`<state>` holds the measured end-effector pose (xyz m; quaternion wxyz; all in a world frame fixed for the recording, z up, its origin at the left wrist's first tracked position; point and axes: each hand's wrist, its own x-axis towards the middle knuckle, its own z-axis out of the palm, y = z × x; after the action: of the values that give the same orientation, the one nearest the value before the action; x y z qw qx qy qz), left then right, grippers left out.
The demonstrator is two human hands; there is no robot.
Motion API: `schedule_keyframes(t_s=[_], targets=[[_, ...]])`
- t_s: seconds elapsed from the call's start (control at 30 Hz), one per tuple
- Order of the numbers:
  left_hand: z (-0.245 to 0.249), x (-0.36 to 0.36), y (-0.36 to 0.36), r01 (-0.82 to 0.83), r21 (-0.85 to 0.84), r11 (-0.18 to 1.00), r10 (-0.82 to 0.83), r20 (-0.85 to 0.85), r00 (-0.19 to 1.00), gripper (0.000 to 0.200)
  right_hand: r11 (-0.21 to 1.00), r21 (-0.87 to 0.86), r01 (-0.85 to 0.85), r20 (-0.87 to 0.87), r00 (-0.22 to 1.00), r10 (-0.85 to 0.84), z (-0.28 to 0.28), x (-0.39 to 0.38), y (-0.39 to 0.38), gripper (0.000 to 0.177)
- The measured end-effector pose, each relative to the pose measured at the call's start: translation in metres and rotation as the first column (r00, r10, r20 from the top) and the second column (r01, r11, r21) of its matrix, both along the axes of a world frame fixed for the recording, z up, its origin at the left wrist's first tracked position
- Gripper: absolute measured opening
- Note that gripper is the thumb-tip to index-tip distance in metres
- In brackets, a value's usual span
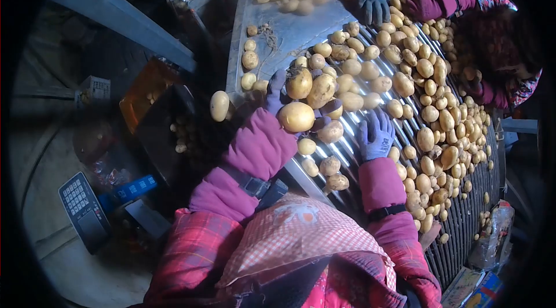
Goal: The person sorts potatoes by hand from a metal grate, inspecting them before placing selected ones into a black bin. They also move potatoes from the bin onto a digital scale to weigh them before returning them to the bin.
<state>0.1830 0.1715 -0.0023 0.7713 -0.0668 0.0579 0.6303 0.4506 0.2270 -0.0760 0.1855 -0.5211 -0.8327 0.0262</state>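
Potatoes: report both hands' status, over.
Left hand gripping potato. Right hand open on rollers. Co-worker's glove far off, clear.

You are not seeing any lettering that is coming through clearly enough to read. The glove on your right hand (375,134) is showing a short white mark near the cuff, blurred beyond spelling. The keypad (81,206) at lower left is showing rows of pale keys with figures too small to read, and the blue box (128,189) beside it is carrying print that is smearing out.
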Motion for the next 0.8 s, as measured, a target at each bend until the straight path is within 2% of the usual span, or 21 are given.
schedule_keyframes(t_s=[0.03,0.07,0.1,0.13,0.17,0.2,0.23,0.3,0.33,0.6,0.63,0.67,0.73,0.77,0.8], targets=[[-0.006,0.003,0.000,-0.004,0.005,1.000,0.004,0.003,1.000,0.059,1.000,0.001,0.007,0.005,1.000,-0.007,0.000,0.000,0.000,0.043],[-0.018,0.010,0.003,-0.122,0.204,0.971,0.230,-0.676,0.700,0.054,1.000,0.003,0.014,0.010,1.000,-0.014,0.000,0.000,0.000,0.042],[-0.013,0.013,0.004,-0.064,0.418,0.906,0.418,-0.908,-0.018,0.049,1.000,0.005,0.020,0.010,1.000,-0.020,0.000,-0.001,0.000,0.042],[-0.008,0.008,0.001,-0.066,0.422,0.904,0.422,-0.907,-0.019,0.049,1.000,0.009,0.018,0.010,1.000,-0.018,-0.001,-0.001,0.001,0.042],[-0.002,-0.001,-0.003,-0.158,0.139,0.978,0.210,-0.718,0.664,0.049,1.000,0.016,0.016,0.004,1.000,-0.017,-0.001,0.000,0.001,0.042],[0.008,-0.005,-0.006,-0.019,-0.136,0.990,0.007,-0.089,0.996,0.049,1.000,0.022,0.018,-0.004,1.000,-0.018,-0.001,-0.001,0.000,0.042],[0.014,-0.003,-0.004,-0.013,-0.135,0.991,0.000,-0.094,0.996,0.049,0.999,0.024,0.025,-0.009,1.000,-0.025,0.000,-0.002,-0.001,0.042],[0.021,0.006,0.001,-0.151,-0.324,0.934,0.123,-0.105,0.987,0.050,1.000,0.017,0.016,-0.009,1.000,-0.016,0.002,-0.001,-0.001,0.042],[0.021,0.007,0.002,-0.158,-0.363,0.918,0.128,-0.106,0.986,0.050,1.000,0.013,0.021,-0.012,1.000,-0.021,0.001,0.000,-0.002,0.042],[0.019,0.017,0.003,-0.126,-0.442,0.888,0.125,-0.032,0.992,0.054,1.000,0.007,0.019,-0.060,0.998,-0.019,0.003,0.001,-0.003,0.042],[0.023,0.017,0.003,-0.123,-0.441,0.889,0.125,-0.024,0.992,0.055,1.000,0.014,0.015,-0.071,0.997,-0.014,0.003,0.001,-0.001,0.042],[0.029,0.019,0.004,-0.142,-0.437,0.888,0.083,-0.152,0.985,0.060,0.999,0.040,0.006,-0.073,0.997,-0.003,-0.004,0.003,0.001,0.042],[0.037,0.012,0.000,-0.118,-0.395,0.911,0.061,-0.154,0.986,0.063,0.999,0.036,0.016,-0.073,0.997,-0.014,-0.006,0.005,0.001,0.042],[0.048,0.006,-0.002,-0.040,-0.359,0.932,-0.038,-0.207,0.978,0.067,0.999,0.034,0.010,-0.078,0.997,-0.007,-0.006,0.004,0.001,0.042],[0.036,-0.006,-0.009,0.043,-0.185,0.982,-0.084,-0.221,0.972,0.070,1.000,0.022,0.018,-0.070,0.997,-0.016,-0.005,0.005,0.000,0.041]])
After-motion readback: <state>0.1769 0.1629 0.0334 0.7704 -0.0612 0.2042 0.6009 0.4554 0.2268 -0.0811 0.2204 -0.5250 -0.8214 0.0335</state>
